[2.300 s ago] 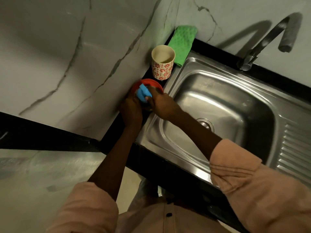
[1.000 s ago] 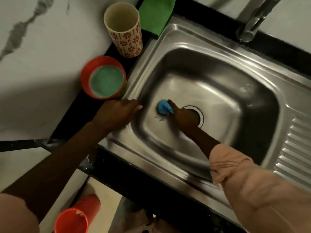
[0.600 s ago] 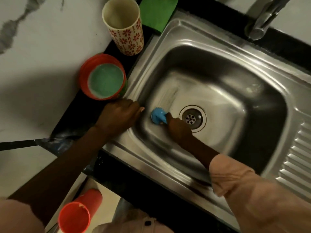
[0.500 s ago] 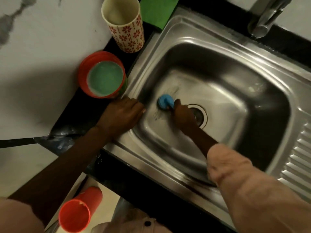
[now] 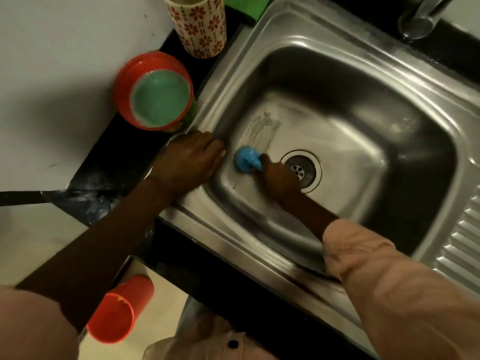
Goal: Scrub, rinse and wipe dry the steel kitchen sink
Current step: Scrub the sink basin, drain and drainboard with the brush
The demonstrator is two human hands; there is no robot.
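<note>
Two bare hands work at a stainless steel kitchen sink [image 5: 363, 40] set in a black counter; scrubbing, the first step, is judged to be in hand. At far left below the counter edge stands a red plastic cup [image 5: 117, 311], only partly clear of the forearm. On the counter sits a red-rimmed round tub of pale green paste [image 5: 155, 92], with a cream tumbler printed with red flowers [image 5: 200, 27] behind it, its top cut off by the frame. A green cloth [image 5: 246, 6] shows only as a corner. The left hand [image 5: 189, 157] rests on the sink's left rim, fingers together and bent over the edge, bracing. The right hand [image 5: 278, 178] reaches into the basin and grips a small blue scrubber [image 5: 246, 161] pressed to the floor of the basin just left of the round drain strainer [image 5: 301, 168]; its fingers are curled about the scrubber, though blur hides their exact lie. Greenish streaks [image 5: 265, 128] mark the floor of the basin beyond the scrubber. A steel tap [image 5: 420, 19] is cut off at upper right; the ribbed drainboard [image 5: 462, 240] runs out of frame. Walls, corners and rim appear unscrubbed, so the next move calls for wider strokes, before rinsing.
</note>
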